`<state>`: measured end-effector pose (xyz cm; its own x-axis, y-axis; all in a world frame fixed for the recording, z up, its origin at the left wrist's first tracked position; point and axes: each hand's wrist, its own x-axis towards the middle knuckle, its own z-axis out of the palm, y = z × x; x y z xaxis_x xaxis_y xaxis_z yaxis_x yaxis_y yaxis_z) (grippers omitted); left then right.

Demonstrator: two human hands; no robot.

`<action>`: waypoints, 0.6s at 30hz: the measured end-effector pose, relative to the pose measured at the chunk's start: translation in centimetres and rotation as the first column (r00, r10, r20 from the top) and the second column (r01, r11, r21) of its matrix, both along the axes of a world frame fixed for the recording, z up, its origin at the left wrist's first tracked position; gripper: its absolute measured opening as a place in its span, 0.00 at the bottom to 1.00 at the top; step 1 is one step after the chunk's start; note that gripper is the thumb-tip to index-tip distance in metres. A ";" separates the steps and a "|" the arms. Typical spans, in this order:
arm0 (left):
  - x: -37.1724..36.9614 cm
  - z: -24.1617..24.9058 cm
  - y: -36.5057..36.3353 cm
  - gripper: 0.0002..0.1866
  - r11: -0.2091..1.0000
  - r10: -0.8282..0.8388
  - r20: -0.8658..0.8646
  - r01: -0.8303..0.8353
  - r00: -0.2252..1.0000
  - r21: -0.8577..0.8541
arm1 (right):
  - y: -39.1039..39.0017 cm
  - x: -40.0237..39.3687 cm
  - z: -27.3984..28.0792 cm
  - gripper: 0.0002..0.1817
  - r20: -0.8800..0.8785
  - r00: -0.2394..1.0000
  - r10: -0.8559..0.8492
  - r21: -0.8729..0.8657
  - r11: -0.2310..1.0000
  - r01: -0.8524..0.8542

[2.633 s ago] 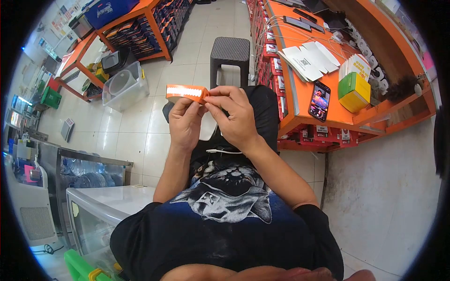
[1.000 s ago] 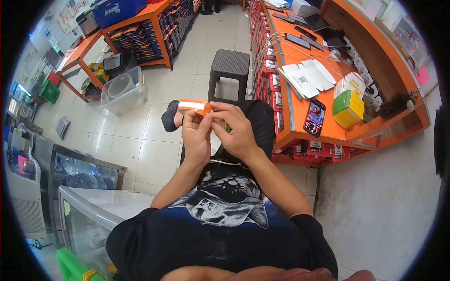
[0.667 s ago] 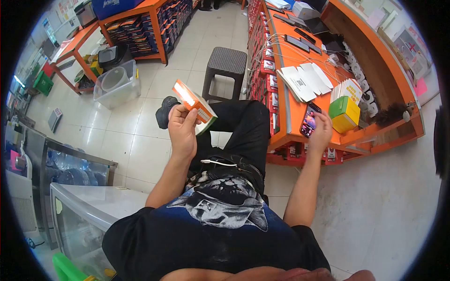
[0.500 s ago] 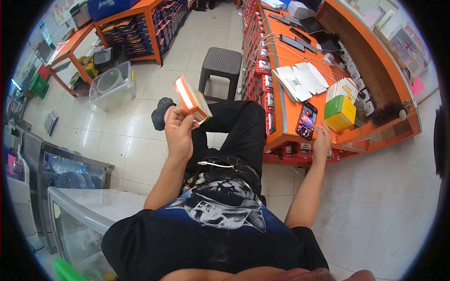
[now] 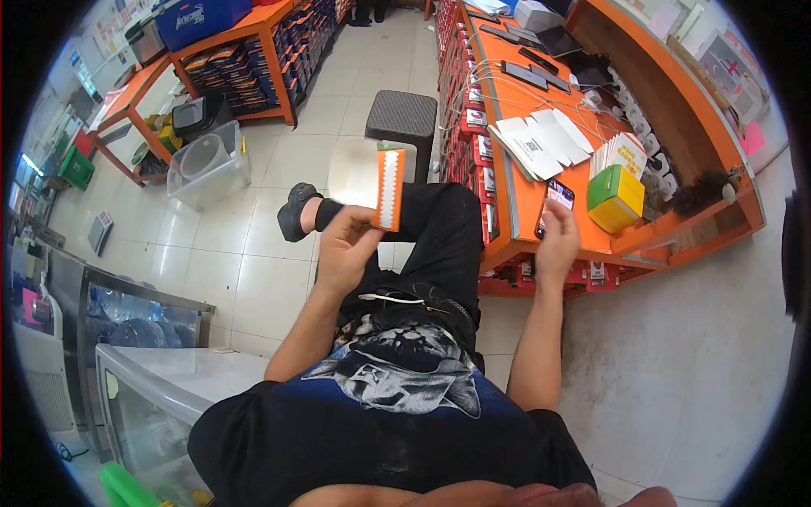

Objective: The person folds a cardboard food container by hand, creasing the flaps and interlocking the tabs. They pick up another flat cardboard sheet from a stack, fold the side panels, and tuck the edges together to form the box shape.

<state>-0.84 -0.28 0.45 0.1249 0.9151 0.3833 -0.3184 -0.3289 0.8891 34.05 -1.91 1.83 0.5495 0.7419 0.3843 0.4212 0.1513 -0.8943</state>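
Observation:
My left hand is closed on the lower edge of a small cardboard box, held up above my lap. The box has an orange side with a white zigzag strip, and a pale panel spreads to its left. My right hand reaches over a smartphone lying on the orange counter, fingers stretched out across its lit screen and covering part of it. Beside that hand stands a yellow and green box.
White booklets and several more phones with white cables lie on the counter. A dark stool stands ahead. A clear plastic bin sits on the tiled floor, and a white-topped glass case is at my left.
The box in my left hand has moved right and turned, so its zigzag side now stands upright. My right hand has moved left from beside the phone onto its screen.

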 end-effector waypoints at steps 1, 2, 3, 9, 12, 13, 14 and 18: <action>0.4 0.1 -0.3 0.08 0.998 -0.039 -0.025 0.038 0.999 -0.041 | 0.2 -1.4 -0.1 0.15 0.024 0.993 0.114 -0.017 0.993 -0.113; 0.5 -0.1 -0.4 0.09 0.998 -0.061 -0.091 0.060 0.994 -0.022 | 0.1 -2.9 0.0 0.17 -0.062 0.965 0.255 -0.052 0.965 -0.259; 0.5 -0.3 -0.4 0.10 0.997 -0.080 -0.156 0.081 0.984 -0.002 | 0.0 -4.6 0.8 0.18 -0.150 0.909 0.389 -0.070 0.913 -0.402; 0.6 0.5 -0.5 0.11 0.960 0.017 -0.339 0.079 0.941 0.267 | 0.7 -9.6 0.7 0.27 -0.474 0.748 0.465 -0.137 0.800 -0.584; 1.2 0.8 -0.7 0.08 0.993 -0.117 -0.123 0.117 0.986 -0.009 | -0.2 -11.9 0.4 0.26 -0.279 0.781 0.558 -0.072 0.799 -0.597; 1.5 1.1 -0.8 0.07 0.978 -0.151 -0.028 0.146 0.988 -0.147 | -0.4 -12.7 0.3 0.26 -0.127 0.778 0.615 0.009 0.785 -0.619; 1.9 0.9 -0.5 0.07 0.974 -0.151 0.036 0.155 0.988 -0.165 | -0.6 -13.3 0.4 0.30 -0.107 0.756 0.646 0.023 0.762 -0.647; 2.7 2.4 0.5 0.09 0.955 -0.224 0.112 0.241 0.968 -0.173 | -0.5 -16.1 2.5 0.33 0.337 0.776 0.533 0.080 0.805 -0.588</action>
